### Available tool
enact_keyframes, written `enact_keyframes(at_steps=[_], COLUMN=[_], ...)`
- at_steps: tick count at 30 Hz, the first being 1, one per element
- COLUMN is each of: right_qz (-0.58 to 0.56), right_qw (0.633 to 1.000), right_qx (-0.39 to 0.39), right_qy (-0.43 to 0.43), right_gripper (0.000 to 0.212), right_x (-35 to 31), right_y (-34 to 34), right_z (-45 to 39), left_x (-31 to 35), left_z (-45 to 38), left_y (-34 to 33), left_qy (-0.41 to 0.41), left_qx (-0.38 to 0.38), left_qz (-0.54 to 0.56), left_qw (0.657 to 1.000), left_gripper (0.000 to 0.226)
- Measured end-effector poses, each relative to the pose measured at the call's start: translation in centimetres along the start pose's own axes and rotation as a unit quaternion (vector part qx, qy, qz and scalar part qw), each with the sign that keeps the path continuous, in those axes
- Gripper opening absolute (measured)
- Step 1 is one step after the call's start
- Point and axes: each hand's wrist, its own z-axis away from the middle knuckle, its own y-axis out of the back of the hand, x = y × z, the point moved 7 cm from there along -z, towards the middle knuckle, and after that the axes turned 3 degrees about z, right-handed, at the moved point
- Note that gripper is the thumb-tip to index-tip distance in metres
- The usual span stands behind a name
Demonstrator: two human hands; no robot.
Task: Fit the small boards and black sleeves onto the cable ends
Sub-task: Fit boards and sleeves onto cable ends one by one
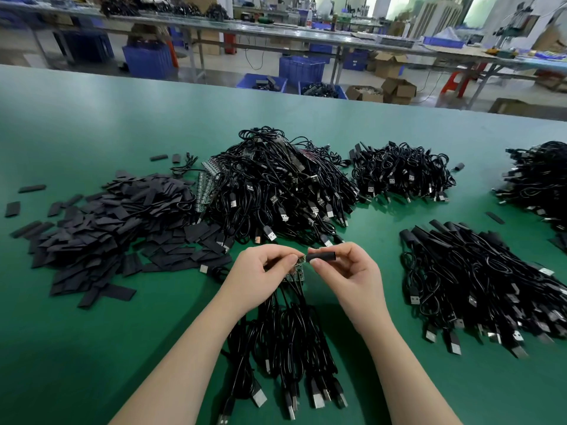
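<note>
Two hands over green table (92, 332): left hand (260, 271) pinches small board (298, 261) on a cable bundle (285, 342); right hand (346, 271) pinches black sleeve (322, 257), its mouth just beside the board. Loose sleeve heap (116, 222) left; cable heap (276, 185) behind. Far off, blue floor crates (260, 81) hold dark parts, blurred.

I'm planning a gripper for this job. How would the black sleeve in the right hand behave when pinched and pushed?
The black sleeve probably squashes easily: loose ones in the sleeve pile lie flat. It looks light, since the right hand holds it by fingertips alone. Pushed onto the small board in the left hand, it may buckle.
</note>
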Motion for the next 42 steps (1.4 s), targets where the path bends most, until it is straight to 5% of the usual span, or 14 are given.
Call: enact_keyframes(at_steps=[23,29,36,42], right_qz=[0.007,-0.044,-0.086,-0.147], right_qw=[0.999,0.996,0.990,0.979], right_qx=[-0.019,0.019,0.051,0.056], right_qy=[-0.040,-0.069,-0.099,-0.131], right_gripper=[0.022,0.020,0.018,0.015], right_x=[1.1,1.9,2.6,2.9], right_y=[-1.1,-0.5,-0.5,-1.4], right_z=[0.2,0.0,0.1,0.4], left_x=[0.1,0.3,0.8,2.1], left_z=[0.1,0.4,0.5,0.7], left_y=[0.1,-0.1,0.5,0.5], left_qy=[-0.019,-0.039,-0.068,-0.138], left_qx=[0.014,-0.014,0.086,0.101], left_qz=[0.006,-0.025,-0.102,-0.149], left_qw=[1.000,0.999,0.989,0.974], left_gripper=[0.016,0.029,0.016,0.017])
